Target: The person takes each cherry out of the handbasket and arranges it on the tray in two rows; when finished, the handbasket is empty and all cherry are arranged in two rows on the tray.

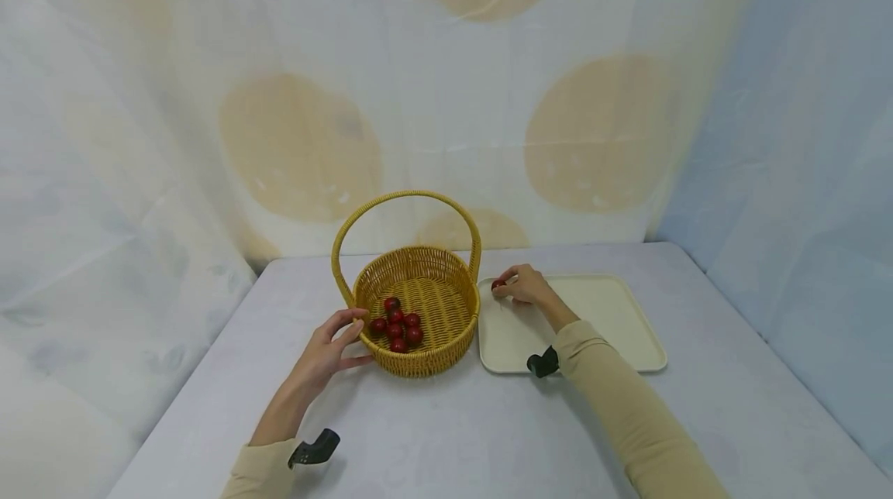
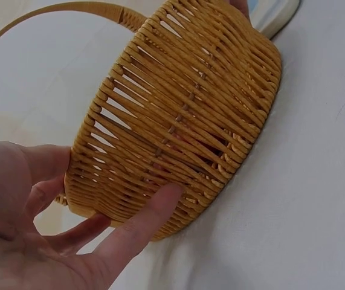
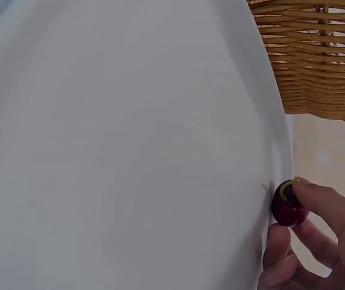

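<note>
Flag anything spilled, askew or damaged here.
Nothing stands out: the round golden wicker basket sits upright, glossy red cherries lie inside it, and the right hand pinches another cherry by the rim of the rectangular cream tray. No spill shows.

The head view looks forward and down from above, while both close wrist views share the basket (image 2: 178, 106).

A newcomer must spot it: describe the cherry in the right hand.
Right of the yellow wicker basket lies a cream tray. Near its far left corner, the right hand pinches a dark red cherry. It alone is held; the other cherries lie in the basket.
</note>
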Demonstrator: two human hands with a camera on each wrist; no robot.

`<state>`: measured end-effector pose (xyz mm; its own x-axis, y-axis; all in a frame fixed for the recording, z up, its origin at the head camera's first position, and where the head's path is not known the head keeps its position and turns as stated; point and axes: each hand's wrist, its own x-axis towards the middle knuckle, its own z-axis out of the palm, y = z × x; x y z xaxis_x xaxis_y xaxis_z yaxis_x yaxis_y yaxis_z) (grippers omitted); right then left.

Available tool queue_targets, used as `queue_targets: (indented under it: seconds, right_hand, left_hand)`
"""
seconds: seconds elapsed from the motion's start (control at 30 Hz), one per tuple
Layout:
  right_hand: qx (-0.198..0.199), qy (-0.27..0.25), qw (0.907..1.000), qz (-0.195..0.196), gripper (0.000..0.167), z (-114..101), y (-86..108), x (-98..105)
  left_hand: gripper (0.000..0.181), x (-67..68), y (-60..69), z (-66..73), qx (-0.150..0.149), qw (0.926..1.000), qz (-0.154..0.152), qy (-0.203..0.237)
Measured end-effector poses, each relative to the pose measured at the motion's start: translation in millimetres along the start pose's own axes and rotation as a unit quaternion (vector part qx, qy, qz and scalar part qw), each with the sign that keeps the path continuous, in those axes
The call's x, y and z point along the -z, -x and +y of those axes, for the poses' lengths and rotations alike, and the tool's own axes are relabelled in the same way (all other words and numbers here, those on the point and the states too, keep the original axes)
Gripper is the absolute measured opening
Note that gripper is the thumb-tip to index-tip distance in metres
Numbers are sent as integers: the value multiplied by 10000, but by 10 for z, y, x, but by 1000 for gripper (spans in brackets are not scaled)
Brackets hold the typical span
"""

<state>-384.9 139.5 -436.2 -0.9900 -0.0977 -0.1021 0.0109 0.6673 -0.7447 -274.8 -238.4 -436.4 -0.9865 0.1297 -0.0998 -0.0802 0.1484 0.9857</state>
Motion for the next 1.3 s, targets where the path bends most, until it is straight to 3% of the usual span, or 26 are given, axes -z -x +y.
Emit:
queue_targets:
  seconds: [0.43,0.8,1.3]
  right_hand:
    - [153,-218,9994,-212,49,16,31,63]
    - [693,-106,9962,-519,42,-23,85,255]
    - [1630,-529,9759,-1349,35,-288,329,334]
  left_hand:
    - [45,29,-11,-42,-103,9999,-81,30]
    - [47,28,0,-42,-134,9999,-83,-36]
    - [49,33,-11,-49,-101,9999,-75,-12]
